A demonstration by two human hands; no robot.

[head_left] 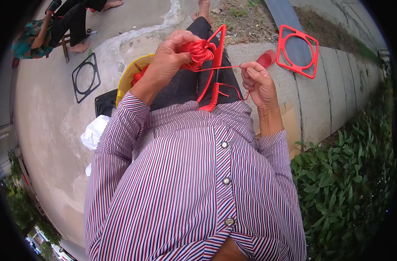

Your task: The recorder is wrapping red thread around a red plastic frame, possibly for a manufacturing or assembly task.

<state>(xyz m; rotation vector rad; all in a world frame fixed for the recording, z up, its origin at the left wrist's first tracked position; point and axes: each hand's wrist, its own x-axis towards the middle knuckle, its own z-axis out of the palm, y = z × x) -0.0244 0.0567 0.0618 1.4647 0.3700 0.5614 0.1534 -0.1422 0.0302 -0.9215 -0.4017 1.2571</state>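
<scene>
My left hand (169, 54) is closed around a looped bundle of red cord (201, 54), held above my lap. A single strand of that cord runs taut across to my right hand (259, 82), whose thumb and fingers pinch it. Between my thighs stands a red square frame (222, 41), tilted and seen almost edge-on. Tight turns of red cord (215, 96) wrap its near edge, and a loose strand curves from there toward my right hand. My fingers partly cover the bundle.
Left of my legs is a yellow container (128, 75) with red material inside. A black frame (75, 82) and a white bag (95, 132) lie on the concrete. Another red frame (278, 48) rests on a grey board (285, 15) at right. A person (72, 21) sits far left; shrubs (337, 182) grow near right.
</scene>
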